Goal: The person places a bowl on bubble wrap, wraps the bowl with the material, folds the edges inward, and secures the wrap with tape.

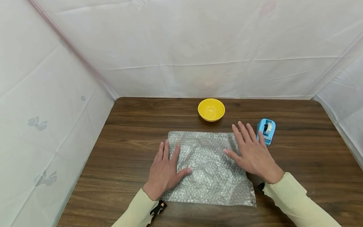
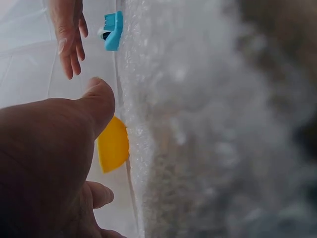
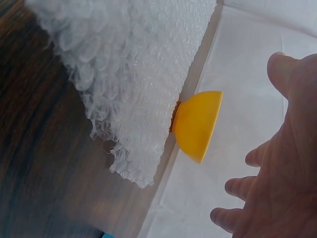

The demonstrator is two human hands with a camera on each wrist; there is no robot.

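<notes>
A sheet of bubble wrap (image 1: 210, 176) lies flat on the dark wooden table, its surface crinkled and shiny. Over its left edge my left hand (image 1: 164, 173) is spread with straight fingers and the thumb pointing inward. My right hand (image 1: 252, 154) is spread at the sheet's right edge; in the right wrist view its fingers (image 3: 242, 188) are raised above the table and hold nothing. Behind the sheet stands a yellow bowl (image 1: 211, 110), upright, with nothing in it. A blue tape dispenser (image 1: 266, 130) with a clear roll sits just beyond my right fingertips, partly covered by them.
The brown table (image 1: 127, 126) has rounded far corners. White sheeting (image 1: 198, 47) hangs behind it and along both sides, close to the edges. A black wrist strap (image 1: 158, 208) shows at my left sleeve.
</notes>
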